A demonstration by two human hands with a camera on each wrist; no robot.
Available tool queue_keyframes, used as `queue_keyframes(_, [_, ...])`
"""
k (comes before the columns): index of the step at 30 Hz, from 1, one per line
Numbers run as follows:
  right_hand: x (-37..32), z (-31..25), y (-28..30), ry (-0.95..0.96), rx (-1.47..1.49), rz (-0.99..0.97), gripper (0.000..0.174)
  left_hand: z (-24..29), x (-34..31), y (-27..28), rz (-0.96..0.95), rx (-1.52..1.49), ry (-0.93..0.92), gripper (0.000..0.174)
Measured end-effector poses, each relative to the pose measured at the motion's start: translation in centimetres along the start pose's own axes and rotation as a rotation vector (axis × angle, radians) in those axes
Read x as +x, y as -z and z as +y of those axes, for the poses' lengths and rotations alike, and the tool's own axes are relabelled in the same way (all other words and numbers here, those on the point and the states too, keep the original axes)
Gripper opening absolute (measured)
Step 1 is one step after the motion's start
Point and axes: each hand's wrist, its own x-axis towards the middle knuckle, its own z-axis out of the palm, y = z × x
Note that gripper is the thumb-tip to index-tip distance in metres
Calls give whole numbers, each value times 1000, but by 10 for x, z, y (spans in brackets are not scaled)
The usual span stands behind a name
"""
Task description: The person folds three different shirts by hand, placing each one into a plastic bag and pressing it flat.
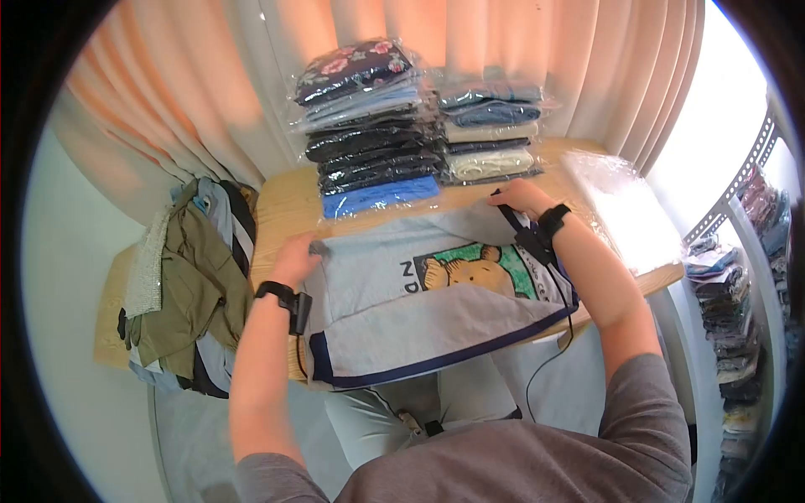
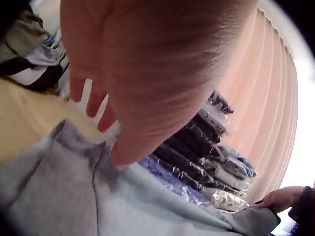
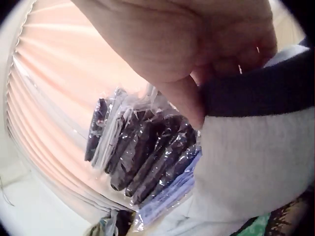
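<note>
A light grey sweatshirt (image 1: 377, 327) with navy trim and a bear print (image 1: 474, 272) on a green panel lies across the front of the table, its near edge folded up over part of the print. My left hand (image 1: 295, 260) pinches the cloth at the far left corner, thumb on the fabric in the left wrist view, other fingers spread behind. At the far right corner my right hand (image 1: 524, 199) grips the navy band (image 3: 261, 91) between thumb and fingers. Both hands wear a black strap with a cable.
Bagged folded clothes rise in two stacks, a left stack (image 1: 373, 134) and a right stack (image 1: 490, 134), at the table's back. Clear plastic bags (image 1: 625, 210) lie right. Loose clothes (image 1: 193, 285) are heaped left. A shelf rack (image 1: 721, 210) holding clothes stands far right; a curtain (image 1: 604, 67) hangs behind.
</note>
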Motion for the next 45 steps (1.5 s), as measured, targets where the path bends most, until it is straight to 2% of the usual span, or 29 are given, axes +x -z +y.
queue_keyframes(1, [4,4,0,9,-2,4,36,2,1,-2,9,3,2,45])
queue_keyframes(3, [1,13,1,173,471,67,30,5,0,-8,-26,-8,106,36])
queue_keyframes(5, [-10,7,12,202,518,114,25,2,0,-7,-27,-18,162,32])
queue_keyframes(6, [-11,5,19,246,672,148,25,1,-1,-6,-30,-26,216,28])
queue_keyframes(8, [-19,3,27,269,925,141,25,-1,0,-2,-27,2,181,25])
queue_keyframes(9, [-18,5,28,268,926,140,25,-1,-1,0,-17,31,150,22])
queue_keyframes(11, [-14,8,36,202,543,242,28,0,-2,5,-16,18,118,21])
queue_keyframes(12, [-7,12,37,202,546,241,28,1,-3,7,-17,4,84,20])
queue_keyframes(14, [4,23,35,220,-48,326,39,0,-6,8,-20,-17,76,19])
queue_keyframes(15, [-2,23,36,215,-47,328,39,1,-7,7,-20,-43,67,18])
queue_keyframes(17, [-16,25,36,211,3,-5,54,2,-9,7,-33,-41,97,18])
queue_keyframes(18, [-25,22,34,114,-227,17,63,2,-9,6,-44,-37,136,18])
queue_keyframes(19, [-32,28,33,112,-230,19,63,1,-10,6,-43,-41,134,18])
queue_keyframes(21, [-44,46,33,172,-452,-239,65,0,-12,5,-51,-48,142,18])
queue_keyframes(25, [-56,64,28,201,-442,-299,58,7,-17,11,-60,-96,181,19])
queue_keyframes(27, [-50,59,37,253,-515,-121,43,7,-17,14,-36,-128,222,20])
queue_keyframes(28, [-52,46,46,255,-516,-119,43,4,-17,12,-33,-128,222,20])
queue_keyframes(30, [-59,18,68,109,19,93,27,-2,-17,13,142,-125,76,19])
queue_keyframes(31, [-60,8,72,113,27,94,27,-1,-18,19,143,-116,75,19])
queue_keyframes(33, [-63,-6,80,97,1059,35,20,5,-22,31,181,-208,-19,17])
queue_keyframes(36, [-84,-15,92,150,1180,33,20,28,-39,56,159,-302,10,16])
queue_keyframes(37, [-94,-15,92,138,1179,25,20,32,-46,61,150,-304,19,16])
queue_keyframes(39, [-113,-8,86,231,1106,93,22,38,-62,66,144,-305,-28,17])
queue_keyframes(40, [-115,6,91,193,1242,-144,22,48,-71,70,118,-352,-15,19])
queue_keyframes(41, [-121,18,94,179,1191,-214,22,50,-79,68,101,-358,3,19])
queue_keyframes(43, [-128,36,82,83,1245,-75,21,50,-94,63,-28,-352,-5,25])
queue_keyframes(45, [-137,51,74,1,1195,-37,21,48,-108,51,-55,-337,-47,28])
